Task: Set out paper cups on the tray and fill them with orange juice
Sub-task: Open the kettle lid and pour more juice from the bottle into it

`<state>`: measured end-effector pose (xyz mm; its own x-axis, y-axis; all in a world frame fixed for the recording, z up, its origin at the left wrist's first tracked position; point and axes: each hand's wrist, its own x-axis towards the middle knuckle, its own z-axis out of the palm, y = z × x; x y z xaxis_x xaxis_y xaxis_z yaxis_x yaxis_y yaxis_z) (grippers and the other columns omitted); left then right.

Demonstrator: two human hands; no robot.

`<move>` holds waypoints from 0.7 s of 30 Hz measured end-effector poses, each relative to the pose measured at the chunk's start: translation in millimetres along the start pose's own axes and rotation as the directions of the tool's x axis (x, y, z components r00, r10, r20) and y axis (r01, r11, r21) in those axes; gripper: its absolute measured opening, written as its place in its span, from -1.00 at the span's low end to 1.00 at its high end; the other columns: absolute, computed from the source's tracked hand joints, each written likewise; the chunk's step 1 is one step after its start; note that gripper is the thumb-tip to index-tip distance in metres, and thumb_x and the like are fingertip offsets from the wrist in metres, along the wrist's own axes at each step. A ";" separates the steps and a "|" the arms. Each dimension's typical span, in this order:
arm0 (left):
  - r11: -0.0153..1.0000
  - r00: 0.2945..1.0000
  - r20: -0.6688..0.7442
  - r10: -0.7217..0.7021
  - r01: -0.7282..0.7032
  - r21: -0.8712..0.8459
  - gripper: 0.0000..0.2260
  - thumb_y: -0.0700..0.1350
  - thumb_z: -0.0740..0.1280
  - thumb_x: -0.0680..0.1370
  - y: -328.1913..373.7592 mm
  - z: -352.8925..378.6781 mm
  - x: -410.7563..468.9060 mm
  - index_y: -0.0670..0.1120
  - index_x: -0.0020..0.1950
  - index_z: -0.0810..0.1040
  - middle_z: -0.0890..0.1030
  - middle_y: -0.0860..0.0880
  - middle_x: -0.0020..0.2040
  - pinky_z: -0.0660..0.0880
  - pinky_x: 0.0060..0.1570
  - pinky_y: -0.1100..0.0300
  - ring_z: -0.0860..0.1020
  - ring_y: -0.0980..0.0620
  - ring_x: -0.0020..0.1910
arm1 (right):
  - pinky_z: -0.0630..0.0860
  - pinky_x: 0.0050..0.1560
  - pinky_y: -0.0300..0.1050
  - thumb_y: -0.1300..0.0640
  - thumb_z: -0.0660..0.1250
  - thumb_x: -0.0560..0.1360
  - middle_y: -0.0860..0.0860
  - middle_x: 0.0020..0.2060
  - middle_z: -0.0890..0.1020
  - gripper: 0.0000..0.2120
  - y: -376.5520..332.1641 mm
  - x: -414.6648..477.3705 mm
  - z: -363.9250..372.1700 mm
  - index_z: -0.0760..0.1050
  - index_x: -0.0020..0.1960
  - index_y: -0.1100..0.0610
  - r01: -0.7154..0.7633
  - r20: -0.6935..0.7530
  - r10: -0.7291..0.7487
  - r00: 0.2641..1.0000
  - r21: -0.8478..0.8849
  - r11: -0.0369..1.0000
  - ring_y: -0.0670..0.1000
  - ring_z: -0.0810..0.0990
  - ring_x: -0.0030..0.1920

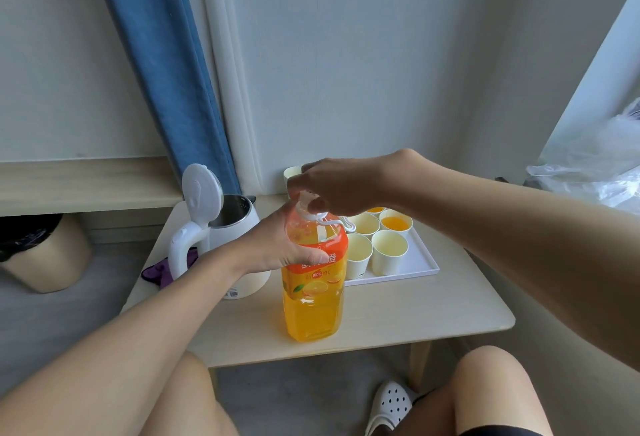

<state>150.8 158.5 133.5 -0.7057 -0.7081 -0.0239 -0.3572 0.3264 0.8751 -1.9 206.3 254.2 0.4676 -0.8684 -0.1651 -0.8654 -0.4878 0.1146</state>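
The clear plastic orange-juice bottle [313, 300], orange-labelled and mostly full, stands upright on the pale wooden bench [398, 314], just left of the white rectangular tray [422, 262] of pale yellow paper cups [389, 252]. Our left grip [277, 245] wraps its shoulder; our right grip [339, 186] pinches its top.

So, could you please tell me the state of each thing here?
Bottle: upright, part full, held by left hand.
Cap: on the neck, gripped by right hand.
Kettle: lid open.
Two rear cups: hold juice.
Three front cups: empty.
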 end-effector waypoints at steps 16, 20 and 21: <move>1.000 1.000 -0.001 -0.004 0.004 -0.004 -0.11 0.14 0.64 0.31 -2.6 -0.7 -0.1 0.29 0.52 0.22 0.51 0.18 0.40 0.59 0.28 -0.09 0.56 0.04 0.34 | 0.52 -0.12 0.01 0.28 0.30 0.59 0.10 0.06 0.63 -0.80 0.1 2.0 1.5 0.46 0.19 0.12 0.045 -0.062 -0.046 0.997 -0.022 0.999 0.11 0.55 0.01; 1.000 1.000 0.004 -0.015 0.015 0.004 -0.13 0.16 0.64 0.29 -4.5 -0.5 2.1 0.28 0.49 0.26 0.55 0.13 0.37 0.60 0.26 -0.10 0.58 0.02 0.32 | 0.54 0.04 0.07 0.33 0.33 0.54 0.08 0.16 0.57 -0.65 0.1 -0.9 -1.2 0.48 0.28 0.09 0.060 -0.044 -0.060 0.997 -0.008 0.998 0.13 0.52 0.14; 1.000 1.000 0.002 -0.022 0.022 0.004 -0.16 0.14 0.64 0.30 -4.4 -0.2 1.9 0.28 0.47 0.27 0.55 0.12 0.36 0.60 0.25 -0.09 0.58 0.02 0.31 | 0.53 0.05 0.04 0.26 0.35 0.55 0.06 0.19 0.54 -0.61 -0.5 -2.1 -3.1 0.44 0.35 0.05 0.043 -0.022 -0.043 0.999 0.008 0.999 0.10 0.51 0.15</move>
<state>151.1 155.6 129.7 -0.6993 -0.7135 -0.0439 -0.3750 0.3139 0.8723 -1.8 208.1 257.6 0.5085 -0.8482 -0.1480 -0.8457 -0.5243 0.0992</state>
